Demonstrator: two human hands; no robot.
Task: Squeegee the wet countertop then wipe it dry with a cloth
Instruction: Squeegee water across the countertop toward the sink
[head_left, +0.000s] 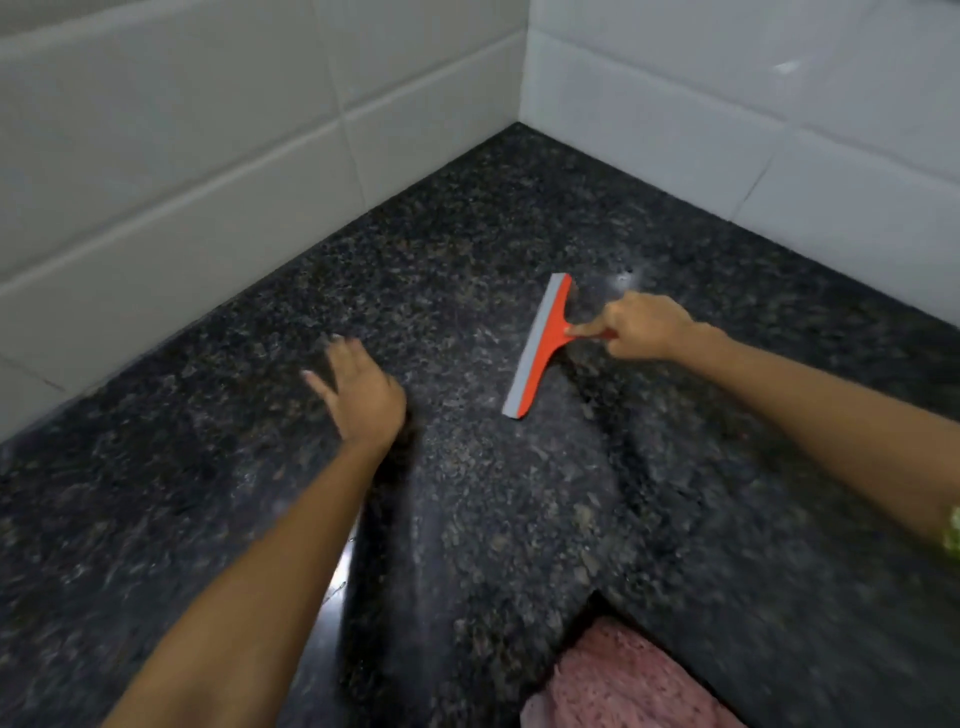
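Dark speckled granite table (467, 519) tucked into a white tiled corner. Right hand (641, 327) is closed around the orange squeegee (540, 345) handle, blade down mid-table; left hand (363, 395) is spread flat and empty beside it. Squeegee step, I'd say. Next: pull toward the edge. Pink cloth (618, 680), blurry, waits near the front.

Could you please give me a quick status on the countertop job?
Right hand gripping orange squeegee, blade on countertop. Left hand open, flat. Pink cloth unused at near edge. Path clear.
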